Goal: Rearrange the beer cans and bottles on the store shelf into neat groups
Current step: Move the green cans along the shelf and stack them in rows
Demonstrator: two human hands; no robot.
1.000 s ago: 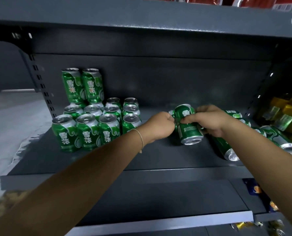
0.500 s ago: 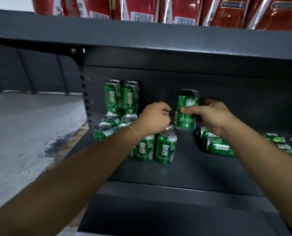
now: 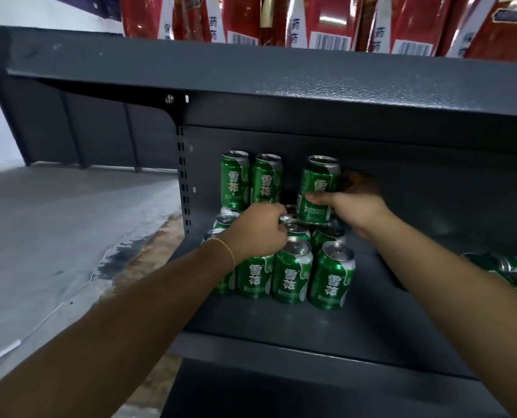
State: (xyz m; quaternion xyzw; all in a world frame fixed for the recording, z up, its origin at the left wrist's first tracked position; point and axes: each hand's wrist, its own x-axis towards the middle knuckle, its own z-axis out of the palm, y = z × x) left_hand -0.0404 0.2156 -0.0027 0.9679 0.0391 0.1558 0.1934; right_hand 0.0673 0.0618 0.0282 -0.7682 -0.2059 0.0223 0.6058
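My right hand [image 3: 356,206] grips a green beer can [image 3: 319,188] and holds it upright just above the back of a block of standing green cans [image 3: 291,273] on the dark shelf [image 3: 371,321]. Two more cans [image 3: 234,179] stand stacked on the block's back left, beside the held can. My left hand [image 3: 257,230] lies over the middle of the block. Its curled fingertips are on the silver rim of a standing can [image 3: 296,229]. It hides several cans beneath it. No bottles are in view.
Several green cans [image 3: 510,270] lie on their sides at the shelf's right edge. The upper shelf board [image 3: 311,76] hangs low overhead, carrying red packages [image 3: 326,19]. Bare grey floor [image 3: 55,221] lies to the left of the slotted upright [image 3: 183,176].
My right hand lifted the can off the shelf and carried it left, over the standing block. My left hand moved from that can onto the block. The view swung right and up.
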